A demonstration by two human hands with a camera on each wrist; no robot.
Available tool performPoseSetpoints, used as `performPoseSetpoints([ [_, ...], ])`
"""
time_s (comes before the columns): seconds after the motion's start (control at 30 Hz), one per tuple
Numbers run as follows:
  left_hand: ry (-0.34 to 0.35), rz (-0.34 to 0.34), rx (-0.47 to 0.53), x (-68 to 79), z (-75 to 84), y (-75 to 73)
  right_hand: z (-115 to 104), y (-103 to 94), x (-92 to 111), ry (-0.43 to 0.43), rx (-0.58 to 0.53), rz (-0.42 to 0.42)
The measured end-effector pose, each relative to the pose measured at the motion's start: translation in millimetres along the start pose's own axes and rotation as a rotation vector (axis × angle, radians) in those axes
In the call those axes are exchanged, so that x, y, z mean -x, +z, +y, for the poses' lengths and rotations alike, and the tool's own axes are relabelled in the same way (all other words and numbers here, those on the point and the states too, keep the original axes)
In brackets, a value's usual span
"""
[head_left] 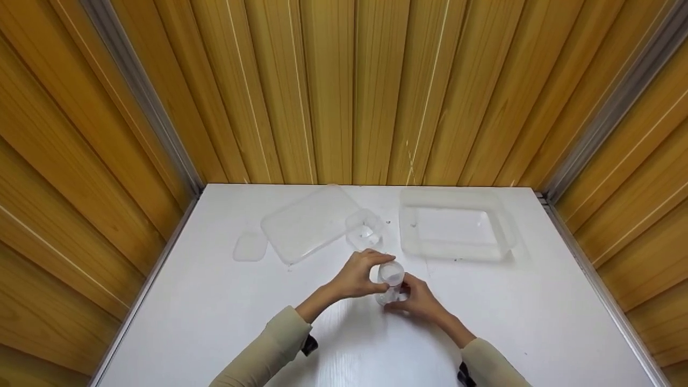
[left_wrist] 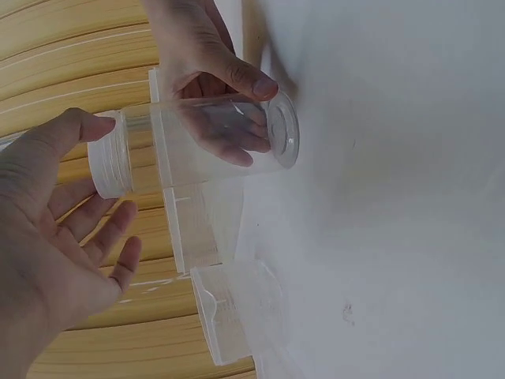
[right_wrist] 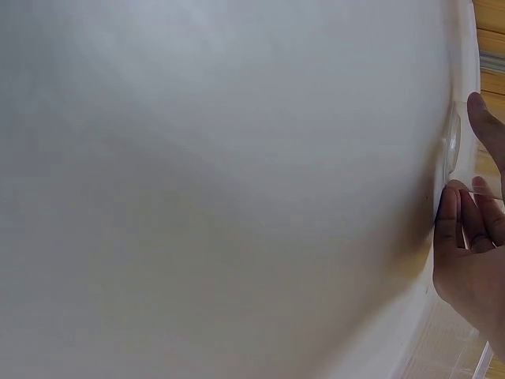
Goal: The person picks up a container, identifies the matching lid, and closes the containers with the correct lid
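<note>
A clear plastic jar (left_wrist: 177, 150) with a translucent white screw lid (left_wrist: 109, 166) stands between the two hands, its base (right_wrist: 453, 142) at the tabletop. My left hand (head_left: 357, 277) holds the lid from above, thumb on one side and fingers on the other. Lower down, my right hand (head_left: 422, 301) grips the jar body near its base, with fingers visible through the clear wall in the left wrist view. Just beyond the hands stands a small open clear container (head_left: 365, 228). From these frames I cannot tell whether the lid is turning.
A large flat translucent lid (head_left: 312, 223) lies behind the left hand, partly next to the small container. A small square lid (head_left: 250, 247) rests farther left. At the back right sits a large open translucent box (head_left: 457, 250). Wood-patterned walls (head_left: 376, 91) enclose the white table (head_left: 215, 317).
</note>
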State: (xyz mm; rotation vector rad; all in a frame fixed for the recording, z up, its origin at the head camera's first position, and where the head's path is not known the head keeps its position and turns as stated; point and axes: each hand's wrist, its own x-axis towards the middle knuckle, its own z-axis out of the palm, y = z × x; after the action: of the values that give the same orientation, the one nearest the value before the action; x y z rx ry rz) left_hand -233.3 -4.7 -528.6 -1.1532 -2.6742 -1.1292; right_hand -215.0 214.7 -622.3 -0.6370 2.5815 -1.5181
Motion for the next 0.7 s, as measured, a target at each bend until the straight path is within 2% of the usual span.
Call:
performPoseSetpoints([
  [0.33,-0.135,0.119,0.081,-5.8,-2.1,19.4,-1,-3.6,3,-0.019,-0.008,0.033],
  [0.47,-0.145,0.141,0.114,-4.4,-3.4,19.4,0,-1.6,2,-0.017,-0.006,0.018],
  [0.7,-0.111,0.154,0.169,-1.3,-6.3,15.0,0,1.3,0,0.001,-0.001,0.012],
])
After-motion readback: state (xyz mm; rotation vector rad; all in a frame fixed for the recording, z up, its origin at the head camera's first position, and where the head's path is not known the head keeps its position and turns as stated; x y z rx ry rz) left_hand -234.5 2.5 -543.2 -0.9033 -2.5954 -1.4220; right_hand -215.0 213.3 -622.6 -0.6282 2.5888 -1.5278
